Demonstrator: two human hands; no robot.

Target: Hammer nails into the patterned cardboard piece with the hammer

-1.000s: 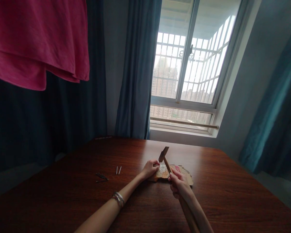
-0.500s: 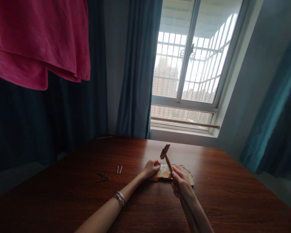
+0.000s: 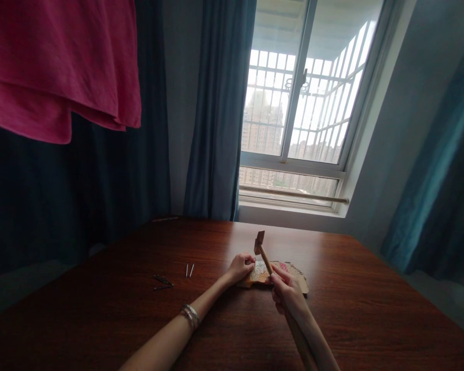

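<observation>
My right hand (image 3: 288, 292) is wrapped round the wooden handle of a hammer (image 3: 266, 260). The hammer's head is raised just above and right of my left fingertips. My left hand (image 3: 241, 267) is closed in a pinch at the left end of a flat tan piece (image 3: 263, 273) marked with white, orange and pink speckles. A small, thin reddish thing shows at those fingertips, too small to name. The tan piece lies on the table and has a notched far right edge. My right hand and the hammer handle cover part of it.
The brown wooden table (image 3: 351, 293) fills the lower view. Two thin metal rods (image 3: 189, 270) lie left of my left hand, with a dark slim tool (image 3: 163, 282) farther left. Behind are a blue curtain (image 3: 213, 129), a window (image 3: 290, 129) and a hanging pink cloth (image 3: 69, 67).
The hammer's head has moved slightly left, closer to my left fingertips, and its handle has tilted. My left hand keeps its pinch in the same place on the tan piece.
</observation>
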